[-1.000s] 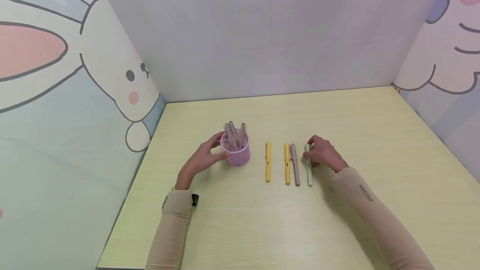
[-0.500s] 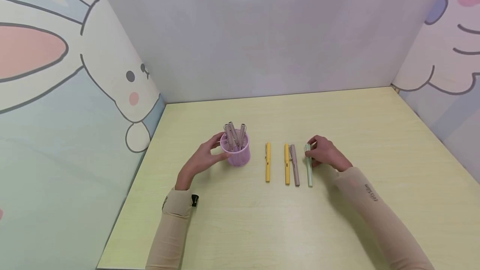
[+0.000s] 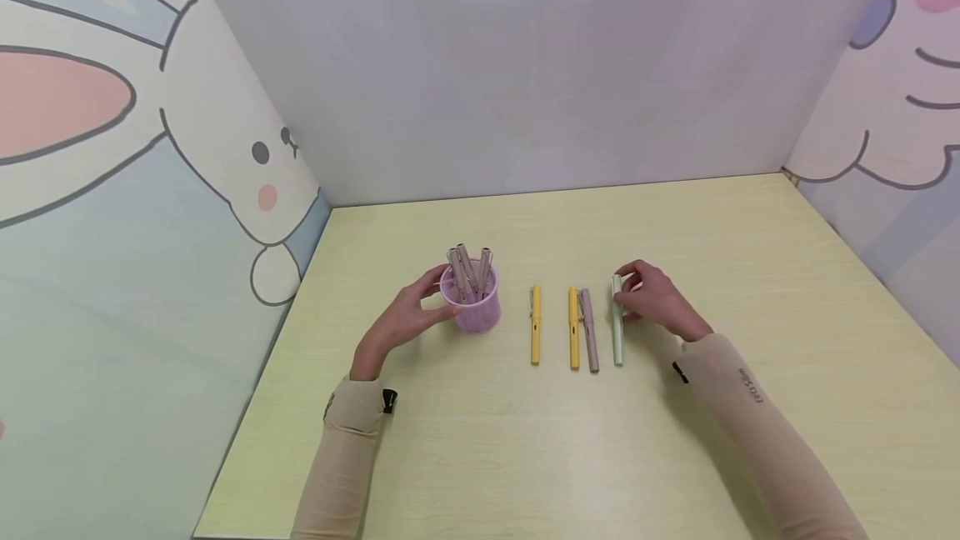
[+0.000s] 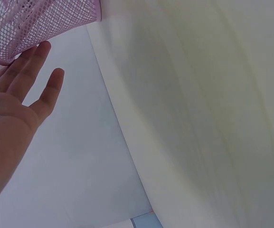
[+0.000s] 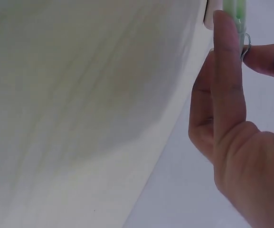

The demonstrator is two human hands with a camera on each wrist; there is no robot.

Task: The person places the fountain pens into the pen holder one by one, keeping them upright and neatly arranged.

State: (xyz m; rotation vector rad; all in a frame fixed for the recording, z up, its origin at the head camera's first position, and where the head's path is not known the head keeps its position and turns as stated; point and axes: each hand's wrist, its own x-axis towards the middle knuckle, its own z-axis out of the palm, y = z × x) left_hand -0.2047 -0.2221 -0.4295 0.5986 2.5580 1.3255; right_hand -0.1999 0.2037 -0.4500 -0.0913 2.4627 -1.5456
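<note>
My left hand (image 3: 408, 317) holds the purple mesh pen cup (image 3: 482, 317) from its left side, thumb at the front and fingers behind. Several mauve pens (image 3: 471, 273) stand in the cup, clips up. In the left wrist view, fingers (image 4: 30, 71) rest against the mesh wall. My right hand (image 3: 654, 300) pinches a pale green pen (image 3: 618, 340) near its clip end, between thumb and fingers. The right wrist view shows the green pen (image 5: 235, 8) with its metal clip by the fingers. To its left lie a mauve pen (image 3: 590, 332) and a yellow pen (image 3: 574, 332), close together.
Another yellow pen (image 3: 536, 327) lies between the cup and the other pens. All stand or lie on a pale wood-look table (image 3: 480, 457). A grey-white wall (image 3: 525, 65) rises behind it, with cartoon-printed panels (image 3: 112, 273) at both sides.
My right hand has taken a pinch on the green pen and shifted it slightly away from me, turning it a little. The left hand and cup have stayed put.
</note>
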